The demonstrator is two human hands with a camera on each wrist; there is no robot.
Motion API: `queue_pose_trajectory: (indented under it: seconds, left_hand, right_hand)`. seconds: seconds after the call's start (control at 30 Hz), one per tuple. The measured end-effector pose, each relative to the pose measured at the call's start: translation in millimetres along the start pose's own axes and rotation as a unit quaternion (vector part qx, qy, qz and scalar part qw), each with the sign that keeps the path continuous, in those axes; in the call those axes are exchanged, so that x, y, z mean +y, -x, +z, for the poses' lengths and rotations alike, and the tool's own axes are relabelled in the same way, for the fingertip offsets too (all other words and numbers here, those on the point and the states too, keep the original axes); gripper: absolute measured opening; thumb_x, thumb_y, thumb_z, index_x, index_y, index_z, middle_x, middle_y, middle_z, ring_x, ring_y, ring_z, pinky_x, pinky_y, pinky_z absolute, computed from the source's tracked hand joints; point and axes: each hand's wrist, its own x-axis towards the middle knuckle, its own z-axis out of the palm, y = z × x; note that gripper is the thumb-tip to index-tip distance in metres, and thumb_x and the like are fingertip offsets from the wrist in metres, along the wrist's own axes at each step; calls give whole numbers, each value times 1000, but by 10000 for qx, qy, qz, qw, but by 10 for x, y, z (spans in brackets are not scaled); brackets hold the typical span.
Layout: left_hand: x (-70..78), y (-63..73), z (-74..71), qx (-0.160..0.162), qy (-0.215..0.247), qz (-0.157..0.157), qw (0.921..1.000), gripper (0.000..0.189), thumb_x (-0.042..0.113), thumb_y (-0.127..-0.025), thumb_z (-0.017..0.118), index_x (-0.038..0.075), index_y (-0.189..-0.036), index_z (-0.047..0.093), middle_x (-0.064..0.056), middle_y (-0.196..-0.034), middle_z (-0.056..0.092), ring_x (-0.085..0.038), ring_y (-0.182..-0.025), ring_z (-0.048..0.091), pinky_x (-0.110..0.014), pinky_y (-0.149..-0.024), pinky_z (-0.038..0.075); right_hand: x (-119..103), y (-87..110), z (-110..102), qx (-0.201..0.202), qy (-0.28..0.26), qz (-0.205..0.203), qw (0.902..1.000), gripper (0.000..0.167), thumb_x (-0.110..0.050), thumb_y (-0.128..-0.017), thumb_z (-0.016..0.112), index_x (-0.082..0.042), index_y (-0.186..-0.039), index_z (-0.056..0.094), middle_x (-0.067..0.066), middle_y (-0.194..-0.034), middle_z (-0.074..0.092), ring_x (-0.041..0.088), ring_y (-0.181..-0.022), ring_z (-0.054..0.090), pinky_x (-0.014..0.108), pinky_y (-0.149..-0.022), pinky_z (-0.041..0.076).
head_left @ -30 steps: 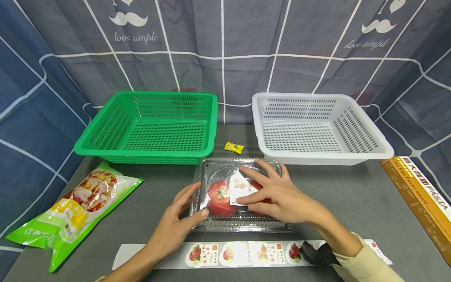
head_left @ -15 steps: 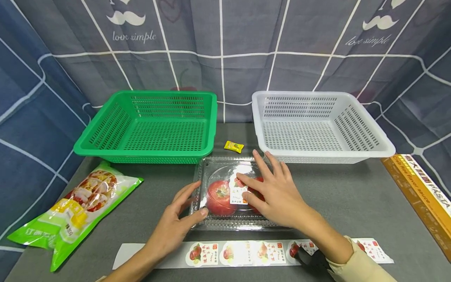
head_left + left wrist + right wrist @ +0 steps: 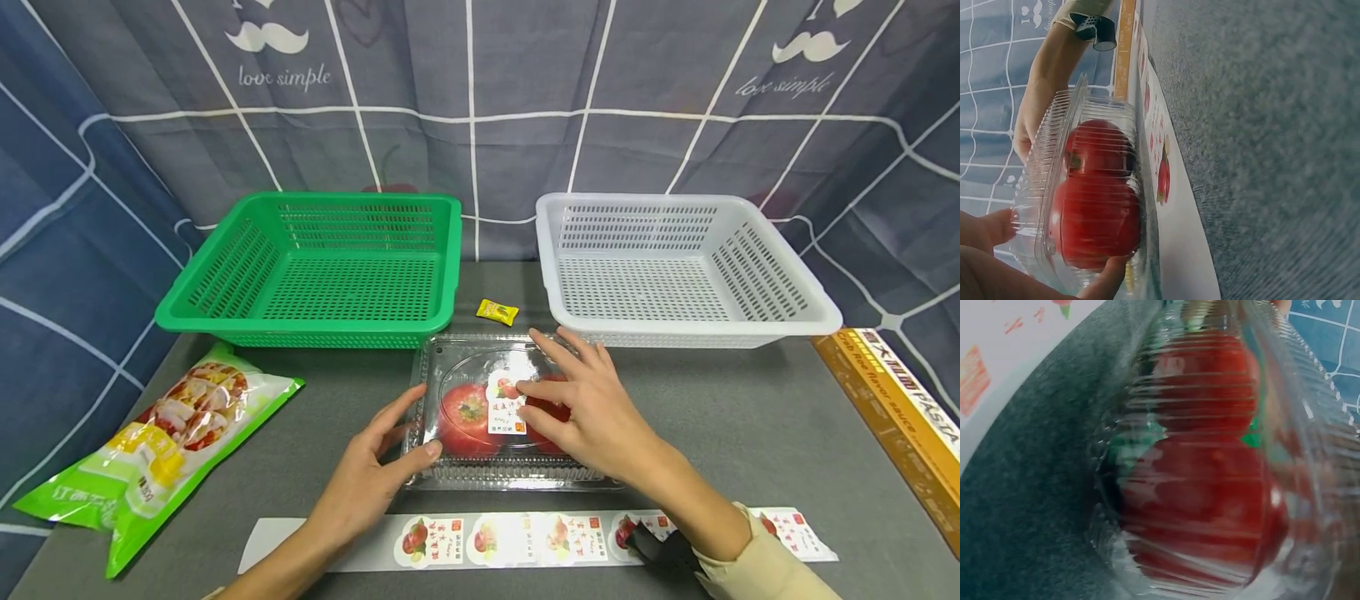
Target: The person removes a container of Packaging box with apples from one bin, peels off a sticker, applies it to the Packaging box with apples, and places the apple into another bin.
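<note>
A clear plastic clamshell box (image 3: 517, 475) holds two round red fruits (image 3: 468, 419) and rests on the grey table. On its lid lies a white sticker label (image 3: 507, 408) printed with fruit and red characters. My left hand (image 3: 367, 467) holds the box's left end, thumb on the lid edge and fingers along the side; the left wrist view shows them around that end. My right hand (image 3: 600, 408) lies over the lid's right half, fingers spread, with the index finger and thumb tip at the label's right edge. Close up, the right wrist view shows the fruits (image 3: 1204, 506) through the ribbed wall.
Behind the box stand a green basket (image 3: 307, 327) and a white basket (image 3: 697, 329), with a small yellow packet (image 3: 497, 312) between them. A green food bag (image 3: 161, 450) lies left, an orange pasta box (image 3: 892, 433) right. A sticker strip (image 3: 442, 542) runs along the front.
My right hand has shifted a little on the lid, its fingers moving off the label towards its right edge, so more of the label shows. The left hand and the box stay put.
</note>
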Motion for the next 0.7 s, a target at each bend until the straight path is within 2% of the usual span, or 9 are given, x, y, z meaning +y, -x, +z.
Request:
queue_pose_trajectory:
  seconds: [0.13,0.23,0.3,0.37,0.47,0.57,0.7]
  left_hand:
    - [4,4,-1,-40,-29,-57,10000,66,24,-89,74,26,-149,45,-10,-152,39,-40,-129,46,-45,-93,47]
    - [5,4,-2,-52,-15,-111,9999,67,24,-89,75,27,-149,44,-11,-151,39,-40,-130,45,-46,-93,47]
    - [2,0,-1,-62,67,-147,9999,67,22,-89,75,27,-149,44,-13,-149,42,-38,-129,46,-45,-92,48]
    - [-2,-4,1,-74,169,-181,9997,68,21,-89,75,26,-149,44,-15,-148,43,-36,-128,47,-42,-91,49]
    - [-5,-14,4,-88,288,-205,9993,68,19,-88,75,24,-149,45,-15,-147,45,-33,-126,50,-36,-88,50]
    - [-2,-18,4,-61,339,-188,9992,67,18,-88,76,23,-148,46,-14,-148,44,-33,-125,52,-32,-84,51]
    - [7,-18,3,-32,410,-151,9990,66,17,-88,76,23,-147,47,-14,-147,44,-34,-125,52,-30,-83,51]
  right_hand:
    - [-35,-11,-11,-660,775,158,9947,41,-47,-100,50,-35,-137,60,8,-163,16,37,-146,12,73,-106,12]
    - [-56,-29,-5,-922,1134,194,9891,45,-50,-102,41,-39,-145,49,9,-164,10,36,-147,7,73,-105,12]
    - [-60,-36,6,-837,1114,184,9901,45,-49,-101,42,-37,-144,51,7,-164,12,35,-147,9,74,-105,13]
    - [-52,-30,19,-589,903,165,9940,43,-48,-99,48,-33,-138,59,5,-163,18,35,-147,14,75,-104,13]
    - [-30,-12,34,-123,362,133,9992,37,-45,-95,60,-26,-124,71,3,-159,29,33,-145,21,76,-104,12]
    - [-4,5,40,234,-181,119,9995,29,-39,-89,70,-20,-109,78,4,-155,38,33,-142,28,75,-105,12]
    - [6,11,34,303,-357,142,9988,31,-40,-85,75,-20,-107,79,6,-153,40,33,-141,31,73,-106,12]
